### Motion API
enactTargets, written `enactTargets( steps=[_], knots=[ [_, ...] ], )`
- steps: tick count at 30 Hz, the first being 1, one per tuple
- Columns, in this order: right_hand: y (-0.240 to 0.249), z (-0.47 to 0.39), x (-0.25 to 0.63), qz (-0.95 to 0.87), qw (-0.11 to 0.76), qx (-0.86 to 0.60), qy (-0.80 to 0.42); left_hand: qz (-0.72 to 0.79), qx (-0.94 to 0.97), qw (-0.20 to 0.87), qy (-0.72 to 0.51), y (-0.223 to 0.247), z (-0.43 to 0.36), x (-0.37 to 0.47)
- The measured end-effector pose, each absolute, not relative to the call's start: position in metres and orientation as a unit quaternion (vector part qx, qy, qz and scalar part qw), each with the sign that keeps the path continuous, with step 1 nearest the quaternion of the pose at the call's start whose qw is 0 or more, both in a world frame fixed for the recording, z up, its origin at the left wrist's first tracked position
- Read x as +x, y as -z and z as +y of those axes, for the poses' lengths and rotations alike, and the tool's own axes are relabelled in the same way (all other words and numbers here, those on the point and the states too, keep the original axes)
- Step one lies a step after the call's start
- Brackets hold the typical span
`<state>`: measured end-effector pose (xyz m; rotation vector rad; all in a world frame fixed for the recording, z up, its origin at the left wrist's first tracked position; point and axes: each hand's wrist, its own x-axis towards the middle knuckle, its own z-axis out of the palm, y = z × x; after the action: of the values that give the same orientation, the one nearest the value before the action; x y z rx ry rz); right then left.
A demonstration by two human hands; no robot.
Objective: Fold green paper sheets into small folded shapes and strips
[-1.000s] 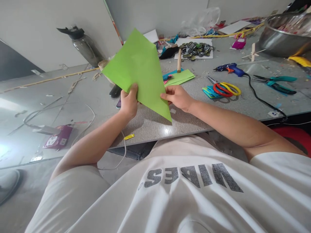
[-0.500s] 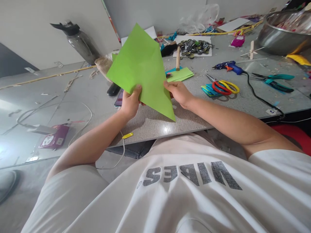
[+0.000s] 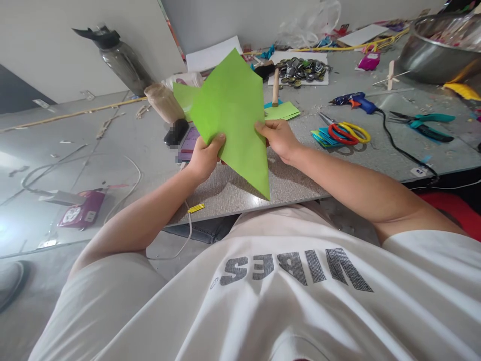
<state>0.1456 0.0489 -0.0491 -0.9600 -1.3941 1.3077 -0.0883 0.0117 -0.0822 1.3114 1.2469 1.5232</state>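
Observation:
A large sheet of bright green paper (image 3: 236,110) is held up over the near part of the table, tilted so that one corner points down toward my shirt. My left hand (image 3: 206,156) pinches its lower left edge, thumb on top and fingers behind. On the opposite edge, my right hand (image 3: 278,139) grips the paper between thumb and fingers. More light green paper (image 3: 283,111) lies flat behind my right hand. To the right are scissors (image 3: 347,134) with red and yellow handles, resting on small blue and green paper pieces (image 3: 323,139).
A blue glue gun (image 3: 355,103), teal pliers (image 3: 424,125) and a metal bowl (image 3: 428,60) stand to the right. Bottle caps (image 3: 304,70) are heaped behind, beside a wooden-handled tool (image 3: 275,87). A grey bottle (image 3: 126,65) and a purple packet (image 3: 80,209) are at left.
The green paper has turned and shifted slightly right, its top corner lower. More of the purple object and the pale green piece behind it now shows. Both hands keep their hold.

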Motion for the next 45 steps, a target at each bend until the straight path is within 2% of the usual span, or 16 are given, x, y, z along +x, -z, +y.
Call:
enactTargets(
  steps=[6, 15, 25, 28, 31, 33, 38, 40, 42, 45],
  knots=[
    [0.051, 0.055, 0.150, -0.562, 0.478, -0.411, -0.535, 0.491, 0.527, 0.398, -0.568, 0.082, 0.009, -0.089],
    [0.052, 0.076, 0.160, -0.528, 0.519, -0.424, -0.522, 0.489, 0.540, 0.467, -0.500, 0.081, 0.010, -0.099],
    [0.040, 0.090, 0.173, -0.485, 0.555, -0.458, -0.498, 0.466, 0.600, 0.453, -0.468, 0.070, 0.003, -0.091],
    [0.036, 0.083, 0.170, -0.475, 0.529, -0.471, -0.522, 0.470, 0.587, 0.454, -0.478, 0.070, 0.005, -0.091],
    [0.047, 0.083, 0.167, -0.514, 0.459, -0.487, -0.537, 0.477, 0.557, 0.464, -0.498, 0.073, 0.008, -0.093],
    [0.061, 0.086, 0.165, -0.556, 0.448, -0.500, -0.490, 0.473, 0.544, 0.471, -0.508, 0.075, 0.008, -0.094],
    [0.089, 0.082, 0.162, -0.709, 0.505, -0.448, -0.205, 0.425, 0.559, 0.529, -0.477, 0.067, -0.005, -0.091],
    [0.088, 0.070, 0.158, -0.742, 0.508, -0.416, -0.139, 0.389, 0.582, 0.550, -0.455, 0.060, -0.010, -0.090],
    [0.082, 0.055, 0.152, -0.763, 0.505, -0.384, -0.127, 0.347, 0.605, 0.577, -0.425, 0.054, -0.014, -0.089],
    [0.072, 0.036, 0.146, -0.789, 0.485, -0.320, -0.202, 0.290, 0.633, 0.610, -0.378, 0.048, -0.017, -0.087]
  ],
)
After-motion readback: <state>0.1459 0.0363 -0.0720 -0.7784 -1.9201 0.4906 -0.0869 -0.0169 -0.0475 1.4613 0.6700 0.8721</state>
